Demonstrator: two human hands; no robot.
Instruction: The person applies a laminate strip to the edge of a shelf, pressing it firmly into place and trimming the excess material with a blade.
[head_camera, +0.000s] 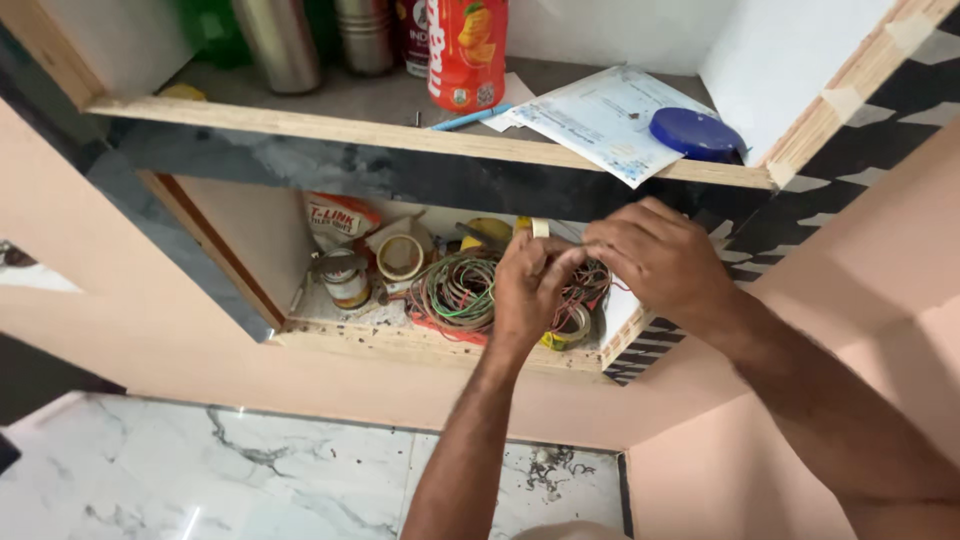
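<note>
Both of my hands reach into the lower compartment of a wall shelf. My left hand (530, 285) and my right hand (660, 255) meet over a tangled bundle of thin coloured wires (455, 292), mostly green, red and brown. The fingertips of both hands pinch together at some wire strands near the top of the bundle. The part of the bundle behind my hands is hidden.
In the lower compartment are a small tin (345, 280), a roll of tape (401, 256) and a bag (335, 215). The wooden upper shelf (330, 125) holds steel bottles (280, 40), a red drink can (467, 50), papers (600, 115), a blue lid (696, 133). Marble floor (250, 470) lies below.
</note>
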